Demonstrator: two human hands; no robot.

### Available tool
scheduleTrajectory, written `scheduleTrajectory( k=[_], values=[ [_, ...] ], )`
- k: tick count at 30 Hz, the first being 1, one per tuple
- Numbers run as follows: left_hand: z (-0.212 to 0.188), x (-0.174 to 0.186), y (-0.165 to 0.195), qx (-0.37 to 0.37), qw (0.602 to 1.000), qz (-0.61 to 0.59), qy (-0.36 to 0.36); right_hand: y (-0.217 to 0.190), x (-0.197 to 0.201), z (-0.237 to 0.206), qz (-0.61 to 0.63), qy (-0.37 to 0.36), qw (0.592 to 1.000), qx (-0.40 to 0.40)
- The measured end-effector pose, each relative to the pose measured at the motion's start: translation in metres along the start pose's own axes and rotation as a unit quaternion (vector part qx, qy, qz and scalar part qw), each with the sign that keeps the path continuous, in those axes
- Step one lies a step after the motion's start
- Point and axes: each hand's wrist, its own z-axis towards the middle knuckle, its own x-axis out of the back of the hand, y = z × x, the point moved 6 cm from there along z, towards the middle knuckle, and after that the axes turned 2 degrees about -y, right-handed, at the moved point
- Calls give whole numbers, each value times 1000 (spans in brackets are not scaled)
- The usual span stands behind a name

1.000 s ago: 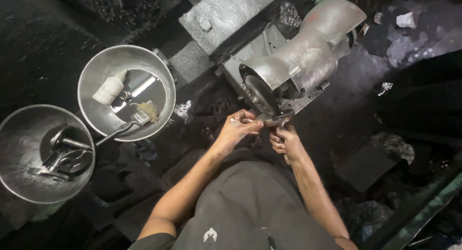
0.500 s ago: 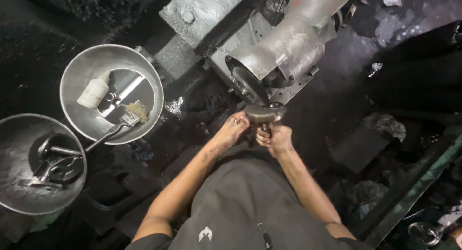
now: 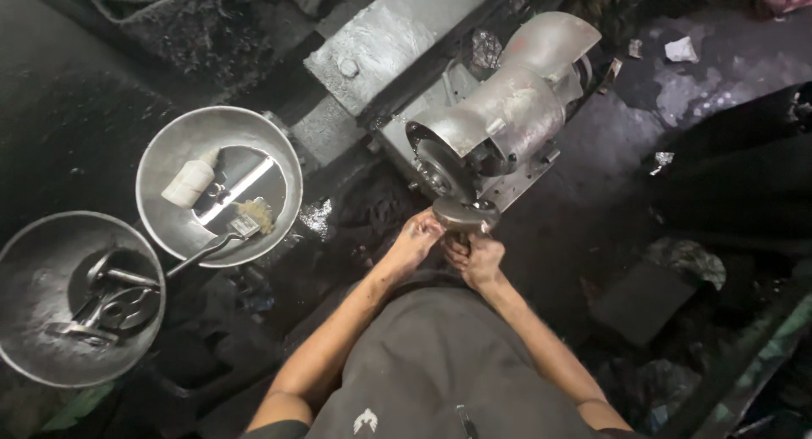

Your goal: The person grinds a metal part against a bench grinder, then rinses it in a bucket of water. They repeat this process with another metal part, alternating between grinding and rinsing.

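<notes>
Both hands close around a small round metal part (image 3: pixel 463 212), held right at the face of the grinding wheel (image 3: pixel 440 170). The left hand (image 3: pixel 414 242) curls its grip on the part's left underside, fingers pressed together against it; the right hand (image 3: pixel 478 257) clamps it from below, knuckles bunched, thumb tucked in. The part sits touching or just short of the wheel; which one, I cannot tell.

The wheel belongs to a grey bench grinder (image 3: pixel 507 109) with a curved metal guard above. Well left of the grinder stands a steel bowl (image 3: pixel 169 151) holding a small white bottle (image 3: pixel 191 180) and a brush (image 3: pixel 222 238). Farther left of the grinder a second bowl (image 3: pixel 34 261) carries dark metal pieces (image 3: pixel 110 299).

Against half a second ago, the hands sit a little closer together under the part, and it is held nearer the wheel.
</notes>
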Motion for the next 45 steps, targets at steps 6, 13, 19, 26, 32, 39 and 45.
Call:
scheduleTrajectory(
  k=[6, 13, 19, 26, 32, 39, 45],
  values=[
    [-33, -37, 58, 11, 996, -20, -86, -11, -9, -17, 46, -46, 997, 32],
    [-53, -56, 110, -9, 957, -171, -233, -70, -26, -58, -303, -3, 945, 120],
    [-47, -53, 107, -63, 981, 105, -152, -60, -28, -100, -350, -59, 931, 79],
    [-16, -49, 54, 79, 984, -96, -129, -106, -8, -55, -355, 94, 922, 126],
    [12, -49, 2, 63, 947, -302, -86, -158, -54, -29, -723, 39, 669, 165],
    [7, -41, 5, 95, 944, -310, -59, -150, -53, -23, -651, 18, 732, 202],
    [0, -34, 16, 107, 958, -258, -67, -130, -26, -21, -595, 19, 790, 143]
  ],
)
